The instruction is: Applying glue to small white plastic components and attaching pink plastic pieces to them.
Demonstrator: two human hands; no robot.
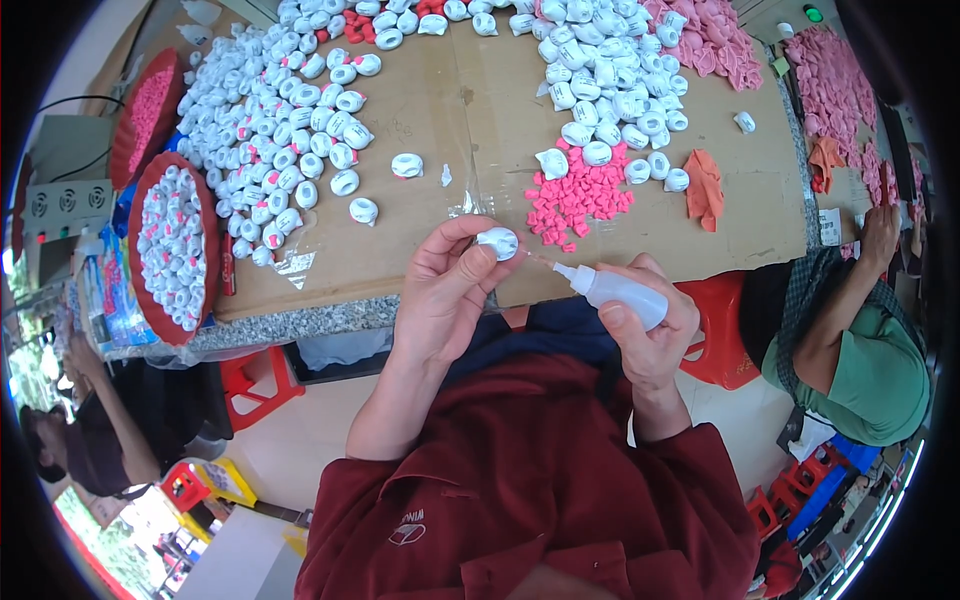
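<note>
Between the thumb and fingers of my left hand (445,285) is a small white rounded plastic piece (498,243), held up over the near edge of the table. My right hand (655,325) is wrapped round a white squeeze bottle (622,294). The bottle is tilted, and its thin nozzle tip (540,260) points at the white piece, close to its right side; whether they touch I cannot tell. Just beyond, a heap of small pink pieces (580,195) lies on the cardboard. Two loose white pieces, one of them (364,210), lie left of my hands.
Piles of white pieces cover the table's left (300,130) and far right (600,70). A red tray (213,270) of white pieces stands at the left edge. An orange glove-like item (704,190) lies right of the pink heap. Other people sit on both sides, one in a green shirt (880,365).
</note>
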